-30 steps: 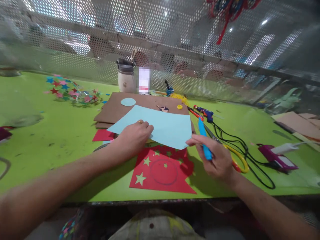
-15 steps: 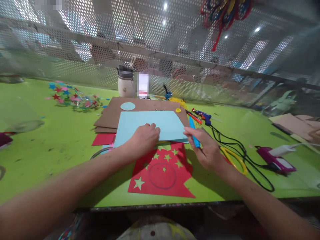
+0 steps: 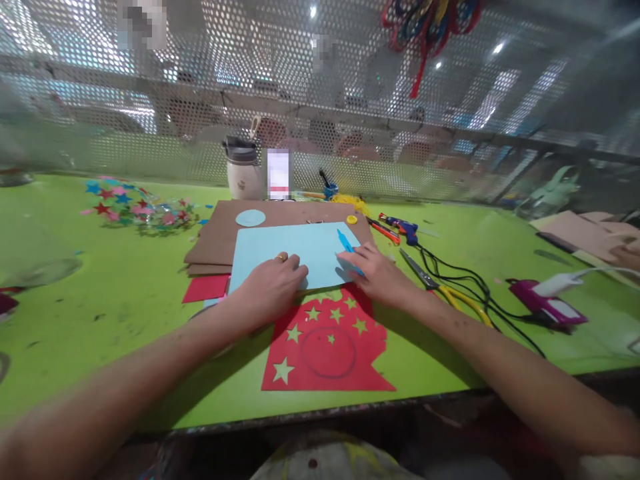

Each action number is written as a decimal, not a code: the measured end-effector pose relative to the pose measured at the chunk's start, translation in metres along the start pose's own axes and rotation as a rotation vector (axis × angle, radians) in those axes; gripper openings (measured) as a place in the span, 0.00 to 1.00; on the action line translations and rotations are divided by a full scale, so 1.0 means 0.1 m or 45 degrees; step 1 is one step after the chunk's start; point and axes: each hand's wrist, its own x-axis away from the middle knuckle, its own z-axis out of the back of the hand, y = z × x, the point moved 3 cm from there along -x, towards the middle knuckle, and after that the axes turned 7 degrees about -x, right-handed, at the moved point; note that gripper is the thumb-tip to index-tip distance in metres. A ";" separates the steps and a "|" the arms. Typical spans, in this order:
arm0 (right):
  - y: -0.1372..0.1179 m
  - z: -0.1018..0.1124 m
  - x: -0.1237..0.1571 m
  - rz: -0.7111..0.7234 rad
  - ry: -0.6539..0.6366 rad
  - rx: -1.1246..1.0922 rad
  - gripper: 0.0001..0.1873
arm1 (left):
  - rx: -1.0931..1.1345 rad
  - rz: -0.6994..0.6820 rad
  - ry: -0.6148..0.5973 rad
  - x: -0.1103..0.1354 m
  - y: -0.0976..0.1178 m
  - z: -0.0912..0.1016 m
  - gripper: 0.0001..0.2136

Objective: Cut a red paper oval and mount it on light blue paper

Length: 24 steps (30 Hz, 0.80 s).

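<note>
A light blue sheet of paper (image 3: 280, 243) lies on brown cardboard. My left hand (image 3: 277, 280), wearing a ring, holds the sheet at its near edge with bent fingers; the thumb is hidden. My right hand (image 3: 377, 273) is closed round a blue pen (image 3: 346, 241), over the sheet's right end. I cannot tell whether the pen touches the paper. Nearer me lies red paper (image 3: 327, 357) with star-shaped holes and a drawn circle. A light blue paper disc (image 3: 251, 218) rests on the cardboard behind the sheet.
Yellow-handled scissors (image 3: 450, 293), a glue gun (image 3: 403, 228) with black cable and a purple power strip (image 3: 547, 303) are on the right. Brown cardboard (image 3: 210, 237) lies beneath the sheet. A white tumbler (image 3: 243, 177) stands behind. Colourful paper stars (image 3: 120, 200) lie back left.
My right hand has moved left with the pen, from beside the sheet to over its right end. My left hand keeps to the near edge. The view has shifted slightly.
</note>
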 end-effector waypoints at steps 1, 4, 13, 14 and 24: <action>0.02 -0.01 -0.03 -0.019 -0.003 0.010 0.17 | -0.003 -0.018 0.012 0.02 -0.01 -0.01 0.09; 0.01 -0.03 -0.11 -0.048 -0.017 0.022 0.20 | -0.002 -0.048 0.039 0.07 -0.05 -0.04 0.09; -0.23 -0.07 -0.17 0.036 -0.068 -0.020 0.19 | 0.112 -0.061 0.049 0.17 -0.21 -0.17 0.09; -0.19 -0.06 -0.16 0.026 -0.057 -0.025 0.18 | 0.129 -0.057 0.047 0.18 -0.22 -0.19 0.08; 0.13 -0.09 -0.18 0.007 -0.014 -0.031 0.16 | 0.236 0.027 -0.017 0.14 -0.23 -0.20 0.09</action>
